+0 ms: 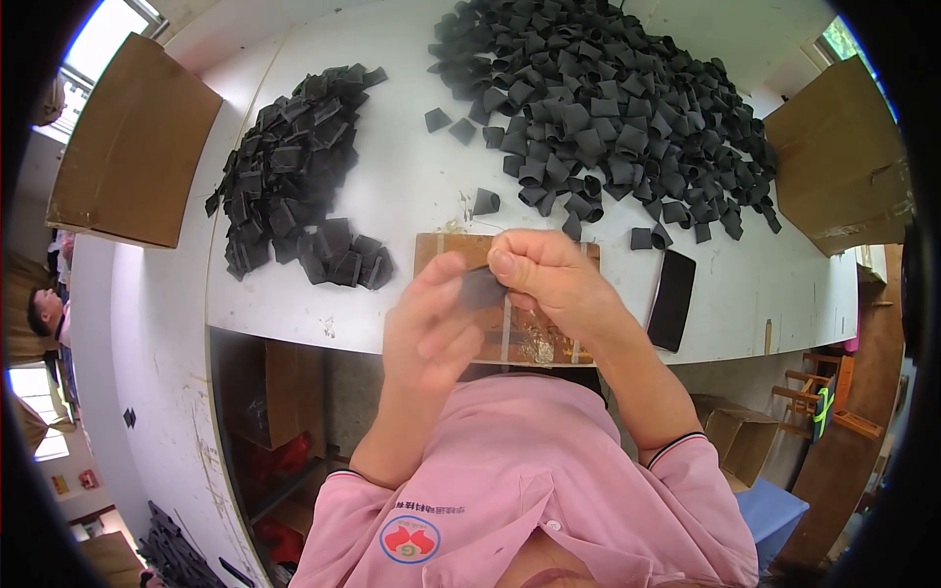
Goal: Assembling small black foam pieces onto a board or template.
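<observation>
Above a brown board (427,251) at the table's front edge, both hands work on one small black piece of folded, soft-looking material (482,290). My right hand (551,279) pinches its upper right edge between thumb and bent fingers. On the other side, my left hand (427,318) has its thumb and forefinger at the piece, its lower fingers smeared by motion. A single black curved piece (486,202) lies just beyond the board. Farther off spreads a big heap of black looped pieces (608,108). To the left is a smaller pile of flatter black pieces (294,167).
A black phone-like slab (672,300) lies right of the board on the white table (392,147). Cardboard boxes stand at the far left (137,147) and far right (838,157). Under the tabletop is an open shelf (294,392). Another person (47,312) is at the left rim.
</observation>
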The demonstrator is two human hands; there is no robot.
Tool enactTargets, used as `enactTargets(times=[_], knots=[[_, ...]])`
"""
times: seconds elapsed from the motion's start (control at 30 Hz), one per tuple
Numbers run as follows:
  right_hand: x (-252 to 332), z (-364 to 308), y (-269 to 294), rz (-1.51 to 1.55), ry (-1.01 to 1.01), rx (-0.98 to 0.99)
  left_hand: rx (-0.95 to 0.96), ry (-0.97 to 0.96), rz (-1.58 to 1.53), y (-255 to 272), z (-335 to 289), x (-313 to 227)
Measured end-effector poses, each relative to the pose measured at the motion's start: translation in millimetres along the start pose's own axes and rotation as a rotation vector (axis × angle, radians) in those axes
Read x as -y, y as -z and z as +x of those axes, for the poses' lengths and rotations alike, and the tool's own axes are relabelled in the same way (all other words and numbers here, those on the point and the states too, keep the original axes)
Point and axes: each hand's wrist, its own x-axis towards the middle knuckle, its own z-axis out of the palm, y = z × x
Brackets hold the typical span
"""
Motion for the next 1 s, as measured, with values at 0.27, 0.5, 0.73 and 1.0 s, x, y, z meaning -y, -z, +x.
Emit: enactTargets(times=[0.27, 0.5, 0.73, 1.0], knots=[[-19.0, -4.3, 3.4, -0.381, 0.176, -0.207, -0.271, -0.594, 1.191, 0.0, 5.2, 20.5], [-14.8, -22.9, -13.6, -0.951, 0.710, -0.450, 0.139, -0.845, 1.767, -11.0, 9.4, 7.8], [-16.0, -15.4, -20.3, -1.178, 0.918, -0.468, -0.116, -0.845, 1.081, -4.8, 5.0, 12.4], [-13.1, -15.9, -22.8, -1.158, 0.893, -0.460, 0.061, -0.667, 1.444, -14.3, 8.4, 9.9]])
